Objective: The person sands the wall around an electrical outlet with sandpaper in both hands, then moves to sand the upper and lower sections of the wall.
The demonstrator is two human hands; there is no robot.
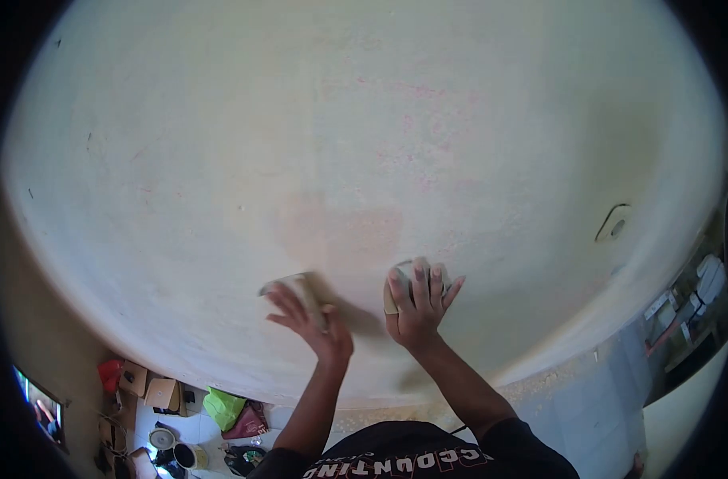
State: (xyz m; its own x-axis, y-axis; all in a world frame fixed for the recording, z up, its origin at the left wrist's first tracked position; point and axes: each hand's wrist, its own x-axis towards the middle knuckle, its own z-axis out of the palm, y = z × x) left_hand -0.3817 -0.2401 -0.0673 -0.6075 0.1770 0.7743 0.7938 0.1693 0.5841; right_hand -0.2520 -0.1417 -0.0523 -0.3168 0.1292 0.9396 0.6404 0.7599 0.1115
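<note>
A pale wall with pinkish worn patches fills most of the view. My left hand grips a folded piece of sandpaper, pressed to the wall and slightly blurred. To its right, my right hand lies with fingers spread over a second piece of sandpaper, pinning it flat on the wall. The palms and fingers hide most of both pieces. A faint reddish smudge shows on the wall just above the hands.
A socket plate sits on the wall at the right. Cardboard boxes, a green bag, a maroon bag and a bucket stand on the tiled floor lower left. A screen is at the far left.
</note>
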